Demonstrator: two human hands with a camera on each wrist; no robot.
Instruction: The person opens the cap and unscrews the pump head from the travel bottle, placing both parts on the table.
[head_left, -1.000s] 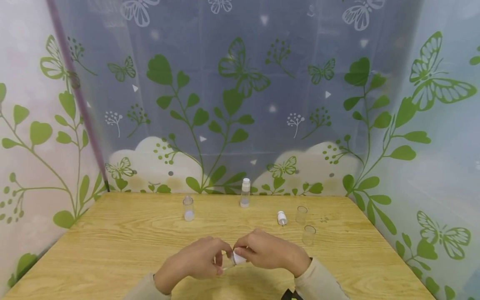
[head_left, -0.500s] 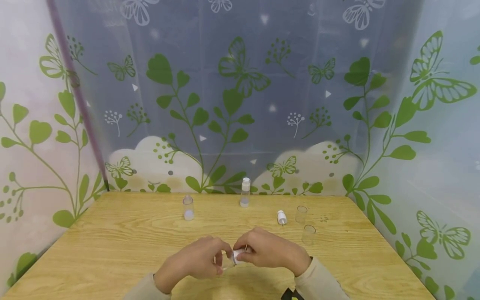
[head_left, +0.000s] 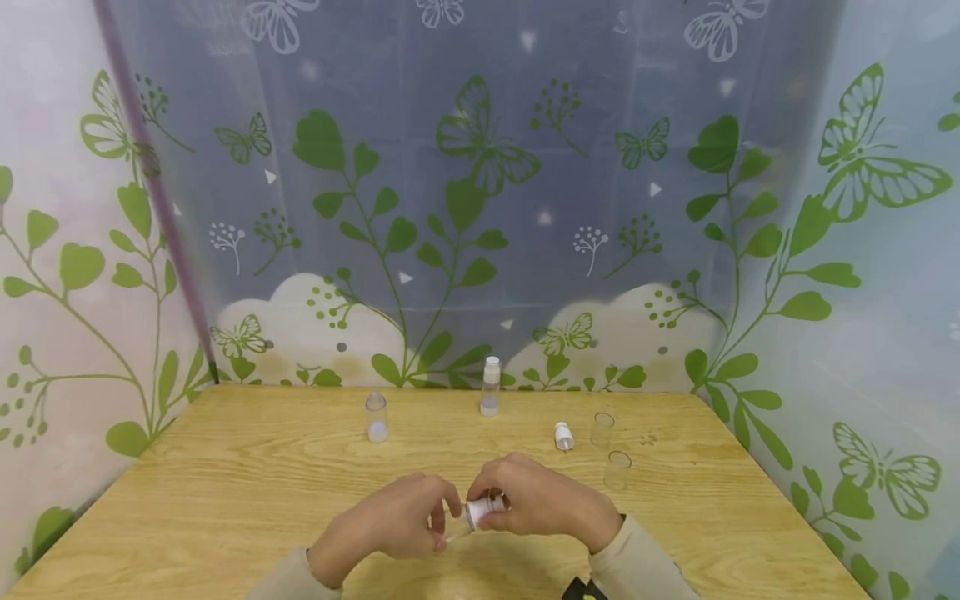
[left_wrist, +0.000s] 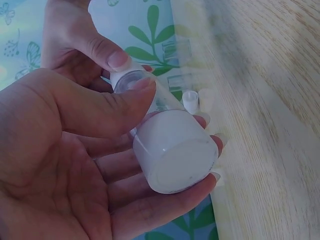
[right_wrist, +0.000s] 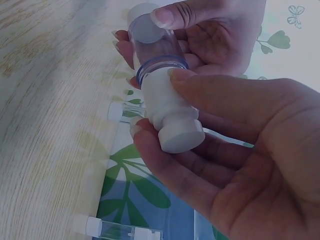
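Observation:
Over the front of the table, my left hand (head_left: pixel 405 515) grips a clear plastic pump bottle (right_wrist: pixel 156 46) around its body. The bottle's thick white base (left_wrist: pixel 175 150) faces the left wrist camera, with fingers below and thumb above. My right hand (head_left: pixel 534 498) holds the white pump top (right_wrist: pixel 167 97) between thumb and fingers. In the right wrist view this top sits in line with the bottle, right at its bluish clear rim (right_wrist: pixel 162 65). The bottle lies tilted between both hands.
At the back left stands a clear bottle without a pump top (head_left: pixel 377 419). A bottle with a white top (head_left: pixel 490 387) stands back centre. To its right are a loose white pump top (head_left: pixel 563 436) and two clear caps (head_left: pixel 602 430). A black object (head_left: pixel 581 590) shows at the front edge.
The fingers of my right hand have shifted and turned on the white pump top, so more of it shows in the head view. My left hand has stayed nearly still.

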